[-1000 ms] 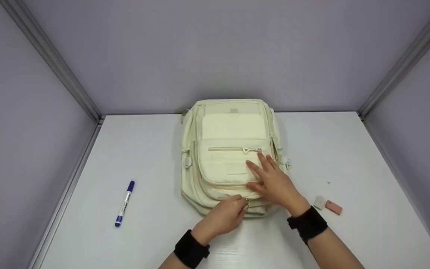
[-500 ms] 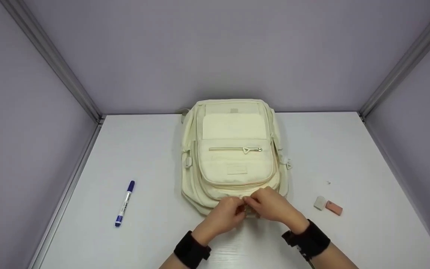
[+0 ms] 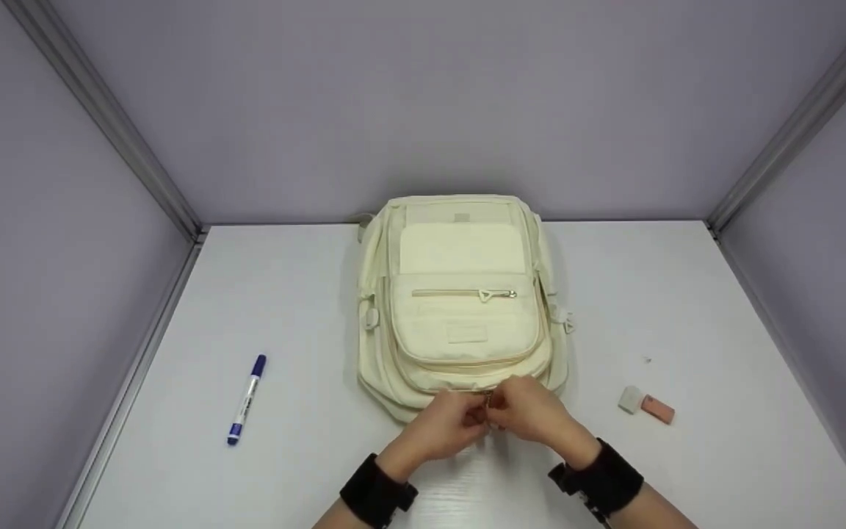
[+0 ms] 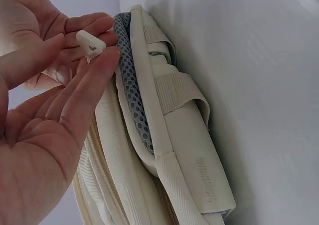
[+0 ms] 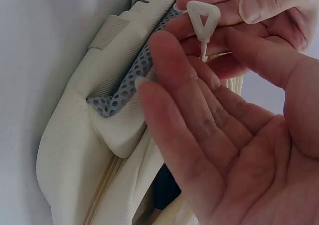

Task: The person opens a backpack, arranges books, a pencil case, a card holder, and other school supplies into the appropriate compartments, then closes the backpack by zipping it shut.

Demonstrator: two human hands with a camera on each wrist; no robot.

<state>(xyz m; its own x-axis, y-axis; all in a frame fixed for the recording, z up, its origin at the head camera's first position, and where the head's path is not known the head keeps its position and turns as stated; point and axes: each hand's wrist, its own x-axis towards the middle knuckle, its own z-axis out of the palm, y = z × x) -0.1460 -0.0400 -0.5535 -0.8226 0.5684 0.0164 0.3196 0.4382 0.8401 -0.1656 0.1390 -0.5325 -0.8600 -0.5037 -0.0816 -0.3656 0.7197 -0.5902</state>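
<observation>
A cream backpack (image 3: pixel 467 316) lies on the white table, pocket side up. Both hands meet at its near edge. A white triangular zipper pull (image 5: pixel 203 23) stands up between them. In the left wrist view my left hand (image 4: pixel 55 105) has its fingers extended, with the thumb apart and the zipper pull (image 4: pixel 91 44) in the gap. The right hand (image 5: pixel 214 130) has loosely extended fingers, its fingertips right beside the pull. The head view shows the left hand (image 3: pixel 445 425) and right hand (image 3: pixel 529 411) almost touching; their fingertips are hidden there.
A blue-capped marker (image 3: pixel 247 400) lies left of the backpack. To the right sit a small pink block (image 3: pixel 658 409) and a small whitish block (image 3: pixel 630 399). Pale walls enclose the table. Something dark blue (image 5: pixel 166 187) shows in an opening of the bag.
The right hand has left the front pocket and come down to the near edge, beside the left hand. The left hand has hardly moved. The backpack stays put.
</observation>
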